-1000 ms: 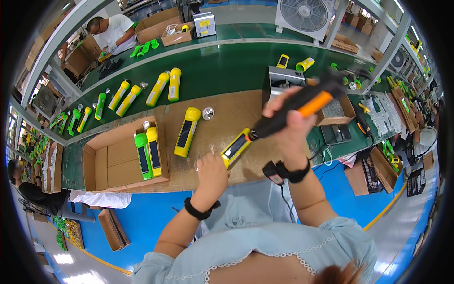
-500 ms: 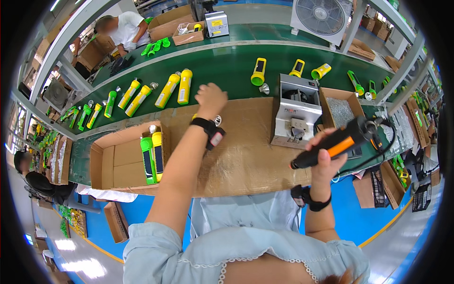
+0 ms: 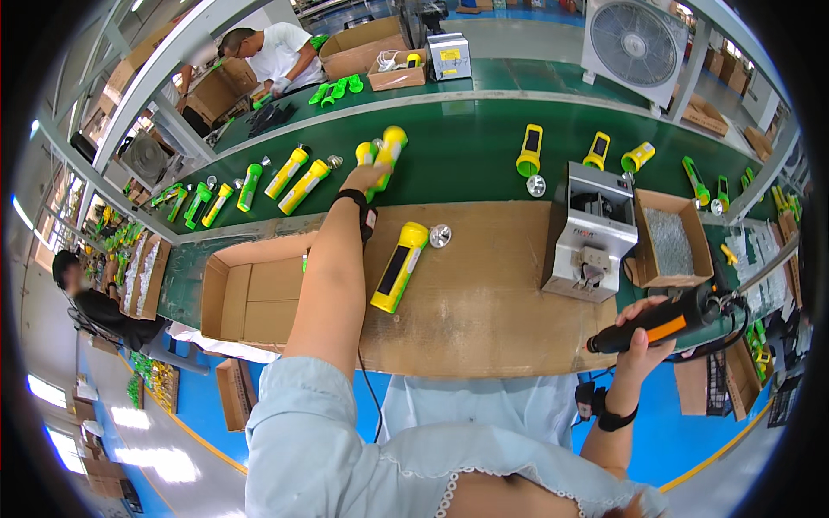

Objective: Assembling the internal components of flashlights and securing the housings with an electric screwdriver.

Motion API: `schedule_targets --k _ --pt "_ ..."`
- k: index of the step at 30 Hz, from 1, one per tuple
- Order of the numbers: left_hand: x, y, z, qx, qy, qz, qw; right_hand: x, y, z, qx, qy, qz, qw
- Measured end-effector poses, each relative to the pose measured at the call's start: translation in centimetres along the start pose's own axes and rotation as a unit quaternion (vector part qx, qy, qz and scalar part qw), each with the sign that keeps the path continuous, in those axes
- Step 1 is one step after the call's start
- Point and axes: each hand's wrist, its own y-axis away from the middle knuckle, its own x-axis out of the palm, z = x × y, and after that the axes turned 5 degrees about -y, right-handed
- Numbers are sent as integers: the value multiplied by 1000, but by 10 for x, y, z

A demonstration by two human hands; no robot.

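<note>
My left hand point(image 3: 366, 177) reaches far across the cardboard-covered bench onto the green conveyor belt point(image 3: 466, 142) and is closed around a yellow flashlight point(image 3: 389, 151) with a green one beside it. My right hand point(image 3: 641, 326) hangs off the bench's right front corner, gripping a black and orange electric screwdriver point(image 3: 658, 323) with its cable trailing right. Another yellow flashlight point(image 3: 399, 266) lies on the cardboard mat point(image 3: 484, 302) with a loose silver reflector point(image 3: 441, 235) at its head.
An open cardboard box point(image 3: 255, 293) sits left of my arm. A grey machine point(image 3: 589, 233) and a box of screws point(image 3: 669, 242) stand to the right. More flashlights point(image 3: 294, 173) lie along the belt. A fan point(image 3: 630, 43) stands behind; other people work at left.
My left hand has stretched further out to the belt and closed on a flashlight. My right hand has dropped lower right with the screwdriver. A yellow flashlight now lies on the mat.
</note>
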Motion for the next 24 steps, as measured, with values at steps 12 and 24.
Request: schedule_targets --k 12,24 --pt "-63 204 -99 256 693 388 552 21 14 -4 28 -20 25 999" --pt "-68 303 108 71 506 -22 859 22 27 -12 19 -34 43 998"
